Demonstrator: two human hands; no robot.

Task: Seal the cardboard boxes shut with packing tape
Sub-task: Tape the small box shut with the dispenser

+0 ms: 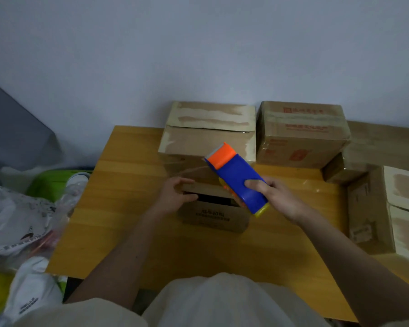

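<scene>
A small cardboard box (pixel 214 215) stands in the middle of the wooden table (pixel 128 208), with a dark gap showing between its top flaps. My left hand (pixel 175 193) grips the far flap at the box's left end, thumb under it. My right hand (pixel 273 194) holds a blue tape dispenser (pixel 239 178) with an orange front end, tilted up over the box's right side. A strip of clear tape seems to run from the dispenser toward the box.
Two larger taped boxes stand at the back: one (pixel 208 135) right behind the small box, another (pixel 302 135) to its right. More boxes (pixel 385 208) crowd the table's right edge. Plastic bags and a green container (pixel 52 182) lie left of the table.
</scene>
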